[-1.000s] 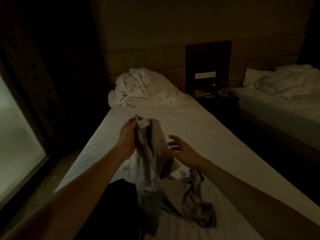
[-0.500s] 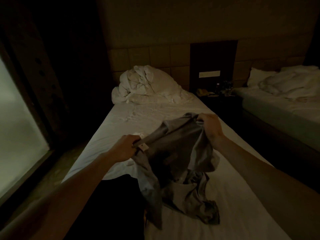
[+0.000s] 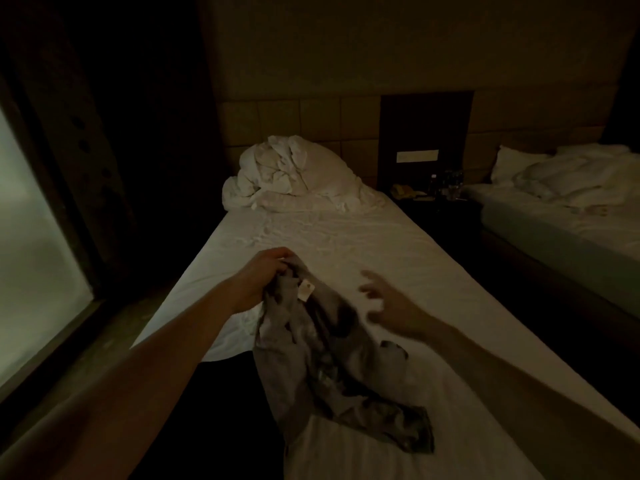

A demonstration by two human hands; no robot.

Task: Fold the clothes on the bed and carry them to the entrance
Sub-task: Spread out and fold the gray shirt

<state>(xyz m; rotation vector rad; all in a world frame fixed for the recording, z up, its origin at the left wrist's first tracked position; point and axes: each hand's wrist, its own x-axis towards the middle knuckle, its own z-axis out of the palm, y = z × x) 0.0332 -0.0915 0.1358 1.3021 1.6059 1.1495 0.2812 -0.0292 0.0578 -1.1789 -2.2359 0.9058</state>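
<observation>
grey garment (image 3: pixel 332 358) hangs in the middle of the frame, bunched up, w/ its low end lying on the white bed (image 3: pixel 398 258) near the bottom. a small tag shows near the top of it. a dark cloth (image 3: pixel 214 410) lies lower left, prob more clothes, too dark to tell.

our left hand (image 3: pixel 258 278) grips the top of the garment, fingers curled round the bunched cloth. our right hand (image 3: pixel 391 308) is just right of it, fingers spread & loose, holding nothing; it's a bit blurry.

we think we're looking for a 2nd corner to grab so we can spread it flat. what could go wrong: the room is v dark, so we might grab the wrong bit & the fold comes out twisted. held by one hand only, it could slip & drop in a heap. the crumpled duvet (image 3: pixel 294 174) sits at the top middle, well apart.
</observation>
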